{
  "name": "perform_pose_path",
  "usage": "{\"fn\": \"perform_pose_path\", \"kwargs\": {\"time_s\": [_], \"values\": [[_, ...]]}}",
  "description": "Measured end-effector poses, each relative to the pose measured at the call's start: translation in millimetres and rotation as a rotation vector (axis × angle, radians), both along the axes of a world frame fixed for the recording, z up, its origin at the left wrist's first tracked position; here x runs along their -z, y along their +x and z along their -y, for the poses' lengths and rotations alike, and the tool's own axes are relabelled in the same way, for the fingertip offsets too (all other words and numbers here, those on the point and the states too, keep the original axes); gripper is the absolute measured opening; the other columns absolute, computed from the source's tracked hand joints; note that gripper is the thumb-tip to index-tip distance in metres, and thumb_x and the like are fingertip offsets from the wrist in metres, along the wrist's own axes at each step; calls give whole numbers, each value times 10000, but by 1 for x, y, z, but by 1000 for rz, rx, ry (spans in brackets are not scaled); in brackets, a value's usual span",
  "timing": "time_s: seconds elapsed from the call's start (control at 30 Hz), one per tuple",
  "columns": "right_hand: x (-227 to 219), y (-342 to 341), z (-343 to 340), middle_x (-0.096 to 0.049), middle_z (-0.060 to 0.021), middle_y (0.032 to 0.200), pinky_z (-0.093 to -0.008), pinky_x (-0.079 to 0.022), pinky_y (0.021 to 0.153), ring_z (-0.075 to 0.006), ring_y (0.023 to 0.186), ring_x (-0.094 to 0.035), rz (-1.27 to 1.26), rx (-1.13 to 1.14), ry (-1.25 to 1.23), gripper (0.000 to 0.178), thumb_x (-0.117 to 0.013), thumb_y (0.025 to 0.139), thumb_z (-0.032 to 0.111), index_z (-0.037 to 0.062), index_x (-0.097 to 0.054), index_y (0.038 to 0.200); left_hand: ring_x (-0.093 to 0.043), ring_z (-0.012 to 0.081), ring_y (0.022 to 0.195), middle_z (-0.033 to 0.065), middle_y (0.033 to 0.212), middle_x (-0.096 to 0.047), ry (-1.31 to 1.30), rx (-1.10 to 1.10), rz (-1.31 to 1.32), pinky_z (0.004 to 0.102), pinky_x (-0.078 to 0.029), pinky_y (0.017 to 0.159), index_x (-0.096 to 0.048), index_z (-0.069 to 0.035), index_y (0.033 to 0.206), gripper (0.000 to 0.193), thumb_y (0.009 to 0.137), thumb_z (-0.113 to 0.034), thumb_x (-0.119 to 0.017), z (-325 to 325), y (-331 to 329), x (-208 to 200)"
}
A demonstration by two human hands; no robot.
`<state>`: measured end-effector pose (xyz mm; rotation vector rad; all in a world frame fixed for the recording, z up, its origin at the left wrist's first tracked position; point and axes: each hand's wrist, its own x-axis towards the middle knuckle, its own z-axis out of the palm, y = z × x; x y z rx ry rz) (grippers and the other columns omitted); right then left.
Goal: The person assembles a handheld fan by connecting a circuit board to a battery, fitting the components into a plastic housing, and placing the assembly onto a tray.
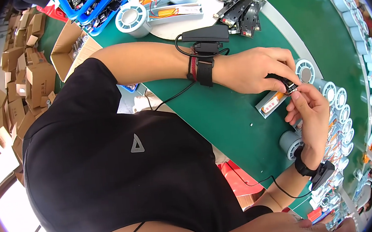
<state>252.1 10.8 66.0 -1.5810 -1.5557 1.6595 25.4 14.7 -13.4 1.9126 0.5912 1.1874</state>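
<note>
Over the green table (pixel 235 120), my left hand (pixel 257 69) comes in from the upper left and is closed on a small black circuit board (pixel 290 87). My right hand (pixel 313 108) reaches up from below, thumb and forefinger pinching the board's near end. Fingers cover much of the board. Just under the hands lies a pale blue-grey housing (pixel 266 115) holding an orange and white battery pack (pixel 271 104). A round spool-like end (pixel 305 72) shows beyond my fingers. Close to my right wrist stands another blue-grey cylinder (pixel 289 142).
Several black circuit boards (pixel 243 14) lie heaped at the back. Beside them, a white round board (pixel 177 29) carries housings with cylinders (pixel 133 19). Blue trays (pixel 91 11) of boards sit upper left. Rows of cylinders (pixel 339 99) line the right. A cable (pixel 246 184) trails past my right arm.
</note>
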Motion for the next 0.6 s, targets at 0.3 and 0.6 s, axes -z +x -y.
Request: {"fn": "perform_pose_path", "kwargs": {"time_s": [0.3,0.6], "values": [[-4,-4,0,-647,-15,675,-205,-425,453,-78,509,-587,90,-4,1,131,-651,972,100,-13,-698,1019,-612,246,982,62,1104,-610,223,-28,-115,370,-495,874,-718,-125,1199,357,851,-48,-729,-6,-3,-6],[-11,-7,2,-637,4,688,-194,-395,457,-41,520,-549,112,31,4,92,-653,954,58,-18,-692,989,-596,198,956,11,1027,-608,700,-290,-399,337,-459,831,-713,-142,1164,318,849,-138,-667,1,2,-16]]}}
